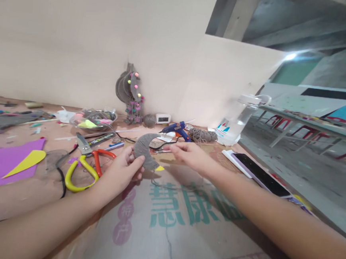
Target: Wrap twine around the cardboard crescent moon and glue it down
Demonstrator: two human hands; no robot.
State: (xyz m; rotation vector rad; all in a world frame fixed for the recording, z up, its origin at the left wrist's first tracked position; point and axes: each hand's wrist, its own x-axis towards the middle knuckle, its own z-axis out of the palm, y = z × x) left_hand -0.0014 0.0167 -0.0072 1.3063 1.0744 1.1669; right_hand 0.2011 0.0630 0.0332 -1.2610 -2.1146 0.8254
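My left hand [130, 164] grips a crescent shape [144, 151] wound in grey yarn, thumb on its front. A bare yellow tip [159, 168] shows at its lower end. My right hand [186, 152] is closed in a pinch just right of the crescent; what it holds, if anything, is too small to make out. Loose grey yarn [168, 241] trails down over the printed cardboard [140, 238] below. Beyond the right hand lie a blue glue gun [176, 127] and a bundle of grey yarn [202, 135].
Yellow-and-red-handled scissors [82, 174] and a purple sheet [5, 164] lie left. Against the wall stand a yarn-wrapped ornament [129, 90] with pompoms and a small digital clock [163, 118]. A water bottle [235, 122] and a phone [261, 173] are right.
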